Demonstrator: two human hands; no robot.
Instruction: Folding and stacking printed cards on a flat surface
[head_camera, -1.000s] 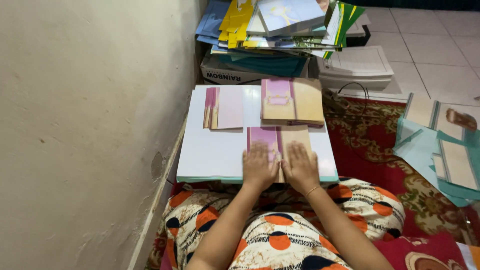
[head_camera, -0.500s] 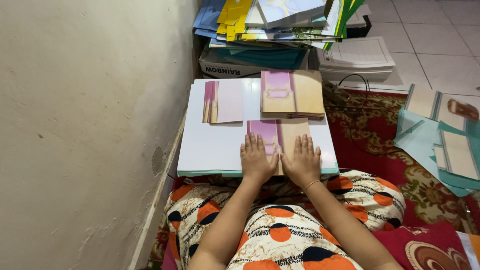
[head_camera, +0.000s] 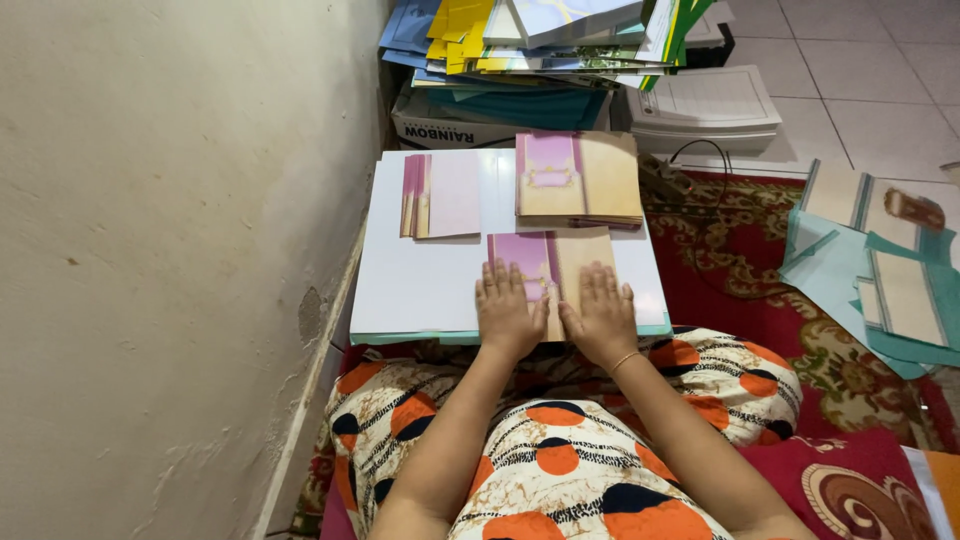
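Observation:
My left hand (head_camera: 508, 311) and my right hand (head_camera: 601, 311) lie flat, side by side, palms down, pressing on a pink and tan printed card (head_camera: 550, 259) at the near edge of a white board (head_camera: 420, 290) resting across my lap. Fingers are together and stretched forward. Behind the card sits a stack of the same pink and tan cards (head_camera: 578, 178). To its left lies a small pile of folded pink cards (head_camera: 440, 195).
A plaster wall (head_camera: 170, 250) runs along the left. Behind the board stand a cardboard box (head_camera: 450, 125), piled coloured paper sheets (head_camera: 540, 40) and a white paper stack (head_camera: 705, 105). Teal and tan cards (head_camera: 885, 270) lie on the red carpet (head_camera: 740, 270) at the right.
Both hands have stayed flat on the card, sliding only slightly forward over it. The view has shifted a little.

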